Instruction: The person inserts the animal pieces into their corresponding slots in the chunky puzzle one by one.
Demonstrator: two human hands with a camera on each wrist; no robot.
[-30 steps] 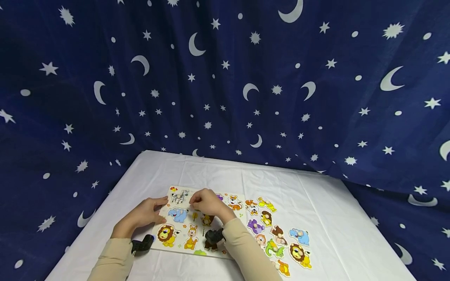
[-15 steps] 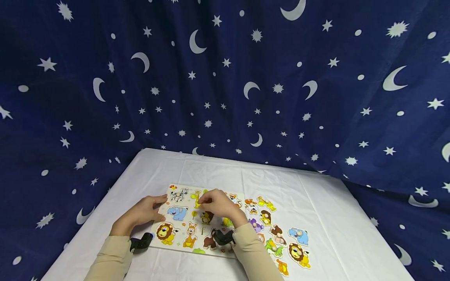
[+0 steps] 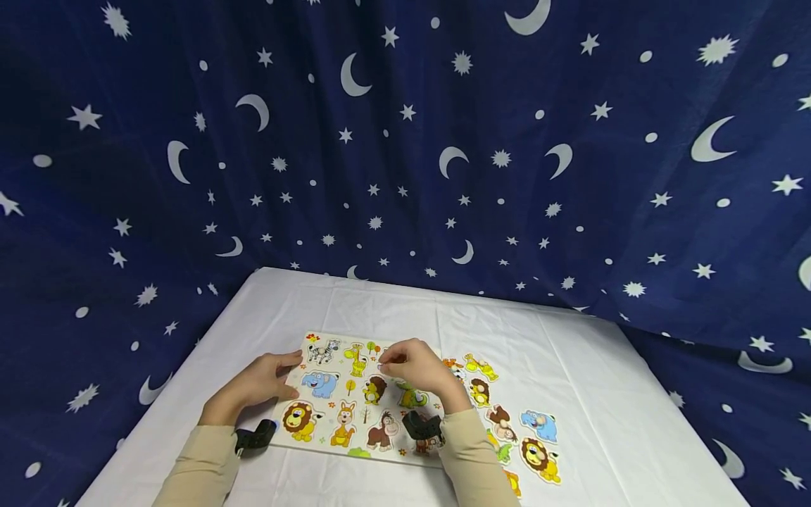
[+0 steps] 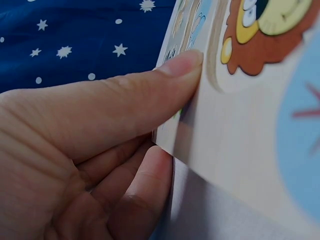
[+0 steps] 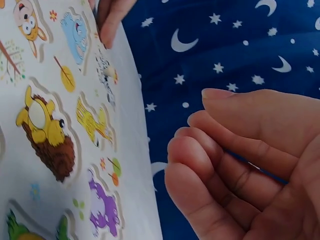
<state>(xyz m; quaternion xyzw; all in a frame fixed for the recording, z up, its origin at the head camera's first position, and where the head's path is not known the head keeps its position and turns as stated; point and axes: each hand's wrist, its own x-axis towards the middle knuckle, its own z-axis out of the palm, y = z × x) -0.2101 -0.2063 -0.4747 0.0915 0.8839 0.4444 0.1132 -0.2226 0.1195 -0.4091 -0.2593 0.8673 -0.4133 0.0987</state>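
A wooden puzzle board (image 3: 341, 380) with animal pictures lies on the white-covered table. My left hand (image 3: 256, 387) holds its left edge; in the left wrist view the thumb (image 4: 180, 67) rests on the top face near the lion (image 4: 265, 37), with fingers at the edge below. Over the upper middle of the board is my right hand (image 3: 415, 370), its fingers loosely curled and nothing between them in the right wrist view. Near it are the giraffe (image 3: 357, 360), hedgehog (image 3: 374, 389) and purple hippo (image 5: 104, 206). A zebra (image 3: 324, 351) at the top left bears a small knob.
Loose knobbed animal pieces lie right of the board, among them a giraffe (image 3: 480, 367), hedgehog (image 3: 479, 393), elephant (image 3: 538, 426) and lion (image 3: 540, 461). The right forearm covers several others. A dark blue curtain (image 3: 405, 155) with moons and stars hangs behind the table.
My right hand has moved right across the board from beside the zebra, uncovering the giraffe, hedgehog and ape pictures. The left hand has stayed at the board's edge.
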